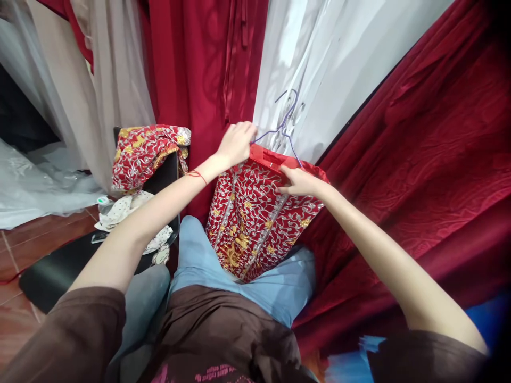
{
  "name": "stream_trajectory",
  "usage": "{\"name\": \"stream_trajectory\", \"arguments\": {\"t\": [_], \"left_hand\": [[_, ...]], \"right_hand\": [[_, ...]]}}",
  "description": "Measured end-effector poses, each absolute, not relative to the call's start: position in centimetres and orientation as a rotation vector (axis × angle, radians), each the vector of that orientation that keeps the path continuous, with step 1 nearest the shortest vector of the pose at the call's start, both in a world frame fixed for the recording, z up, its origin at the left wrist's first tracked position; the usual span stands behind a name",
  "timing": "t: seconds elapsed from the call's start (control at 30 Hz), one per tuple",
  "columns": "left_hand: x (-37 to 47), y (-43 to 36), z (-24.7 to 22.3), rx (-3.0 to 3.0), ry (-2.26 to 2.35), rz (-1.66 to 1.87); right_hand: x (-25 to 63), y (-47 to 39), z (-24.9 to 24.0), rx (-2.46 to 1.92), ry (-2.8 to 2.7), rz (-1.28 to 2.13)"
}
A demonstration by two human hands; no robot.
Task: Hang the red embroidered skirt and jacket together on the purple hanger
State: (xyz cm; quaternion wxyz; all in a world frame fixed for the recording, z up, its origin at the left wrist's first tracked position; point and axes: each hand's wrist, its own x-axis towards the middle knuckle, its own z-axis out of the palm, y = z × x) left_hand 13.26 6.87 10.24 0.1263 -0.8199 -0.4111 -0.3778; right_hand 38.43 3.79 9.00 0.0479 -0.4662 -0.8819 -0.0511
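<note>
1. The left hand is closed on the upper left corner of the patterned garment, beside one end of the purple hanger.
2. The right hand lies against the front of the garment, just under its plain red top edge, with thumb and forefinger spread; whether its other fingers pinch the cloth is hard to tell. The two hands are apart.
3. The garment (red, with silver and gold embroidery) hangs down between the knees of the blue trousers. The hanger stands up from its top edge, hook uppermost, in front of hanging white cloth.
4. To the left, a matching red cloth is draped over the back of a black chair. A white dotted cloth and a small dark object lie on the seat.
5. Plain red cloth hangs behind the left hand, and dark red patterned cloth hangs to the right. Reddish floor tiles show at the left.
</note>
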Motion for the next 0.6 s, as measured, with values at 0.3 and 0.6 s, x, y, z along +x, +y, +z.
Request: {"name": "stream_trajectory", "arguments": {"t": [0.3,0.6], "left_hand": [[25.6,6.6,9.4,-3.218,-0.995,-0.990],[26.8,6.8,9.3,-2.877,-1.222,-0.846]], "right_hand": [[38.3,2.0,7.4,-1.270,-2.798,-0.454],[38.6,1.1,6.6,-1.294,-2.769,-0.550]]}}
